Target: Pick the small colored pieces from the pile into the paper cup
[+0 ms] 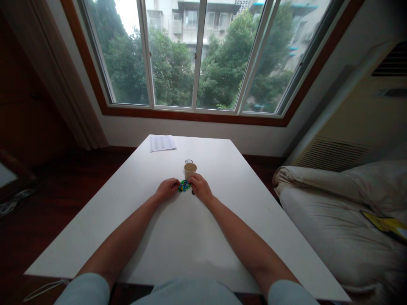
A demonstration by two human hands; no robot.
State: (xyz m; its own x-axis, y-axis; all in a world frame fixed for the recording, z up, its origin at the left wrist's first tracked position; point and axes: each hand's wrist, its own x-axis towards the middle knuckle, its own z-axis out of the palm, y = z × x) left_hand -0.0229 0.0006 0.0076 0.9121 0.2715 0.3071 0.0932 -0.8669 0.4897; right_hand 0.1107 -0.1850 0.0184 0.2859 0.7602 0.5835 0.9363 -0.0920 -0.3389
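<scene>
Two bare hands rest on a white surface (178,241), forearms stretched forward. The left hand (167,189) and right hand (200,187) flank a small cluster of green and blue pieces (183,185), which lies on the surface between them, both sets of fingertips touching or just beside it. Fingers of both hands are curled inward; whether either grip actually pinches a piece cannot be told at this size. A tan paper cup (190,170) stands upright just behind the cluster, with a small ring-like object (188,161) beyond it. A printed sheet (162,142) lies at the far edge. Pale bedding (333,220) lies to the right.
</scene>
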